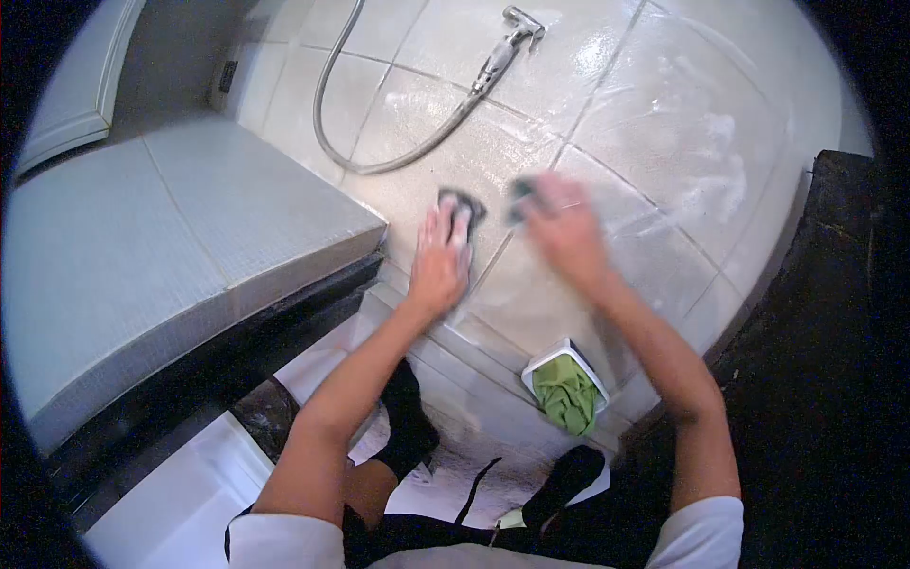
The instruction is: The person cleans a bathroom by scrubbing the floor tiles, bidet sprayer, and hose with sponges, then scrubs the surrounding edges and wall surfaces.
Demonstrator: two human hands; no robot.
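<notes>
My left hand (442, 261) presses a dark grey pad (464, 207) against the wet, beige tiled surface, its fingers lying over the pad. A short way to the right, my right hand (569, 232), smeared by motion, has a dark scrubbing pad (520, 199) at its fingertips on the same tiles. Whitish suds streak the tiles (697, 142), mostly up and to the right of my hands. Below my right forearm sits a small white tub (533, 379) with a crumpled green cloth (567, 394) in it.
A sprayer (498, 62) hangs from a holder, its metal hose (332, 142) looping down above my hands. A raised tiled ledge (190, 209) lies to the left, under a white cabinet door (81, 85). Dark material (825, 313) borders the tiles on the right.
</notes>
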